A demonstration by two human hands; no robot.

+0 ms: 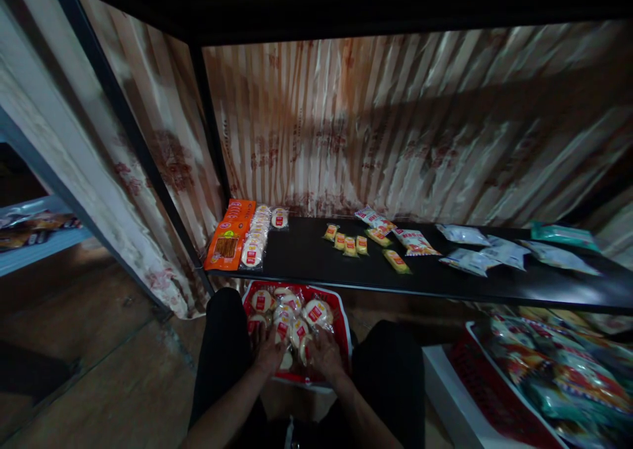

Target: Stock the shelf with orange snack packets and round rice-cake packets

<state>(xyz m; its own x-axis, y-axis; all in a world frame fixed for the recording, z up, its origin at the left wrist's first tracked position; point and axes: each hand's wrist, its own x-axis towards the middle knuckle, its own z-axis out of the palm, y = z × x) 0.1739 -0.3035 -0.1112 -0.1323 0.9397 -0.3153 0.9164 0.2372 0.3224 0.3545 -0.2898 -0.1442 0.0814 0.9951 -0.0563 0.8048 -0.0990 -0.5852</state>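
A red box with a white rim (345, 317) sits between my knees, holding several clear-wrapped round white crackers (316, 312) with red labels. My left hand (268, 351) reaches into its left side, fingers spread over the wrapped crackers. On the right side, my right hand (326, 355) lies against the packs with its fingers apart, next to a cracker pack at its fingertips. The undersides of both hands are hidden, and the light is dim. More of these crackers stand in a row (254, 241) on the black shelf's left end.
The black shelf (306, 264) runs across in front. An orange snack packet (230, 238), small yellow packs (350, 246), red-and-white bags (415, 242) and pale bags (507, 251) lie on it. At right stands a box of mixed snack bags (568, 370). A patterned curtain (316, 126) hangs behind.
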